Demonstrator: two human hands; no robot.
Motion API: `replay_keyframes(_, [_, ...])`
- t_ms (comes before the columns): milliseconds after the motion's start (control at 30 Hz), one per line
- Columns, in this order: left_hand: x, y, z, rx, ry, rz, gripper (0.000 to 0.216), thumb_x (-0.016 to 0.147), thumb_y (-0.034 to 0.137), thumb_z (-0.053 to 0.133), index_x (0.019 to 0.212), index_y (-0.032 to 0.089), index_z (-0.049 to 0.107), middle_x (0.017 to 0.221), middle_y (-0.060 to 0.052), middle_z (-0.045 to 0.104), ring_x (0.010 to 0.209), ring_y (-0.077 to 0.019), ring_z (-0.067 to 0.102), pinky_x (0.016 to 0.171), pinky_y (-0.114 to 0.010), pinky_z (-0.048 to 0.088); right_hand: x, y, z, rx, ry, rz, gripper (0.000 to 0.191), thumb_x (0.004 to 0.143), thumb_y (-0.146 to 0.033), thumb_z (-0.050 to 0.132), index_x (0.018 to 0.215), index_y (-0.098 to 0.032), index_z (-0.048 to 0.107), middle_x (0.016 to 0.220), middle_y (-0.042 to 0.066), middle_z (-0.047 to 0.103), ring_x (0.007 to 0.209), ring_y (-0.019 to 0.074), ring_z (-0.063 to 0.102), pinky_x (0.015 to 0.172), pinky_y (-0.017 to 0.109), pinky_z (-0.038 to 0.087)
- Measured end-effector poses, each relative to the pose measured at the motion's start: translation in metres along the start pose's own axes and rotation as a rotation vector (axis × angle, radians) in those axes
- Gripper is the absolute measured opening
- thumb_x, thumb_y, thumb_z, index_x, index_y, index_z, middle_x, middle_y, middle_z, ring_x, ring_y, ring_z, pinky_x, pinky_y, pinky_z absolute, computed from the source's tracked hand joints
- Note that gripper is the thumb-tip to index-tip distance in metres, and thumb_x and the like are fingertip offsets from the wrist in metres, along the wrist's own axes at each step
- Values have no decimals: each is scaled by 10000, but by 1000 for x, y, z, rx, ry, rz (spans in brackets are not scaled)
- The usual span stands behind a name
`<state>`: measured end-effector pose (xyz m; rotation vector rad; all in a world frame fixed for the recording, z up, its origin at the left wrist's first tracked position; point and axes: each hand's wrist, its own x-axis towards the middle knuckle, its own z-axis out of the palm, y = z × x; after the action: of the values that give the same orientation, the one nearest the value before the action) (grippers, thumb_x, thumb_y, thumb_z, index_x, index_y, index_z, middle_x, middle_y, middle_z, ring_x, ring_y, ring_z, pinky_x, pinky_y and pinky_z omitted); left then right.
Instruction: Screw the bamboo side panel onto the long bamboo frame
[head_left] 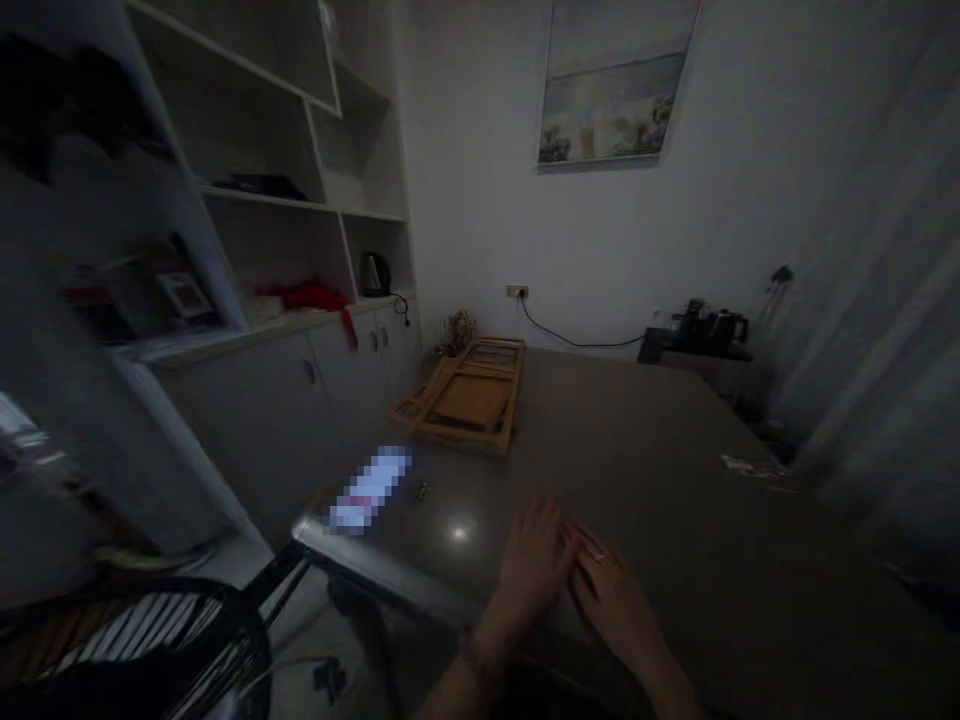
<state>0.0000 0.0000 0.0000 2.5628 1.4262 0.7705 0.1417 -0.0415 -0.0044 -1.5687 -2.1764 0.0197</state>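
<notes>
The table (660,470) has a smooth, slightly glossy grey top that reflects a lamp; the frame (465,395) on it is bare matt wood; the red cloth (311,297) looks soft

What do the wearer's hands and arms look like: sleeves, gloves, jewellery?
No gloves, and no sleeves on the visible forearms. The right hand wears a small ring on one finger. The left hand shows none; a thin band may circle its wrist, but it's too dim to tell.

Bare tabletop (637,470) ahead; wooden frame (465,395) far L.
</notes>
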Motion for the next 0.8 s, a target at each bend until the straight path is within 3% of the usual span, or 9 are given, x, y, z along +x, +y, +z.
replay_keyframes(800, [-5, 5, -7, -70, -29, -37, 630, 923, 556, 154, 1389, 196, 379, 1484, -24, 360, 1388, -220, 255, 1146, -464, 234, -5, 25, 19, -76, 55, -88, 434, 918, -270, 366, 1313, -194, 530, 1338, 50, 546, 1262, 222, 474, 1028, 427, 428])
